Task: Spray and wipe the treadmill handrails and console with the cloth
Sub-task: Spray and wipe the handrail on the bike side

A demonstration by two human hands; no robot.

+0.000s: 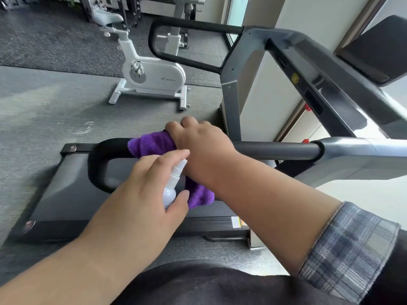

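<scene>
Handrail (275,148) crosses mid-frame, with my purple cloth (152,143) wrapped round it near the bend. My right hand (202,142) curls over cloth and rail; I should press firmly and slide along the whole bar. My left hand (145,186) grips the white spray bottle (174,179), forefinger over its nozzle.

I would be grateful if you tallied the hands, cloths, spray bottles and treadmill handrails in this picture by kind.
Hands: 2 (left hand, right hand)
Cloth: 1
Spray bottle: 1
Handrails: 2 (near handrail, far handrail)
Total: 6
</scene>
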